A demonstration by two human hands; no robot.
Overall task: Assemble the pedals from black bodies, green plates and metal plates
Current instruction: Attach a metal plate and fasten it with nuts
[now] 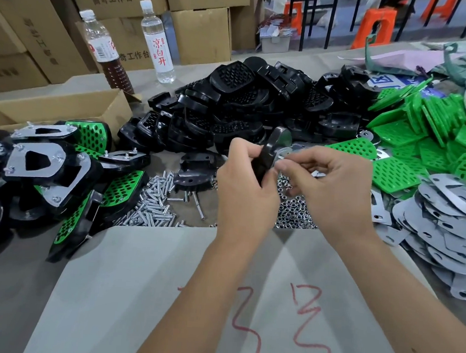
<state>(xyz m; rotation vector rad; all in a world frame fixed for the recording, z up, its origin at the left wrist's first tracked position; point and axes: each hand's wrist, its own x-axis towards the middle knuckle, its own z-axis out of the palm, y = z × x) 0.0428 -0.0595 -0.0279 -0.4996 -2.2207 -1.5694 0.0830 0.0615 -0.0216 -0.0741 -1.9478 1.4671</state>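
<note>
Left hand: your left hand [247, 177] is wrapped round a black plastic pedal body [270, 154], holding it up on edge over the middle of the table, fingers curled on its near side.
Right hand: your right hand [329, 181] is up against the right face of that same body, thumb and fingertips pinched together at the shiny metal bit there. Too small to say exactly what you're pinching, could be a nut or the plate edge.
Black bodies: big heap of loose black perforated pedal bodies [246, 102] at the far middle of the table, just behind your hands.
Green plates: pile of bright green perforated plastic plates [424, 141] on the far right, some flat, some stacked on edge.
Metal plates: spread of flat grey metal plates [445, 221] on the near right, overlapping each other.
Done ones: stack of assembled black-and-green pedals with grey plates bolted on [40, 166] on the left.
Hardware: silver screws [154, 200] in a loose pile left of your hands, small silver nuts [293, 211] in a pile right under them.
Work surface: grey sheet with red scribbles [161, 296] on the near side, under your forearms.
Background: two clear plastic bottles [156, 39] and brown cardboard boxes [198, 34] at the far left.
</note>
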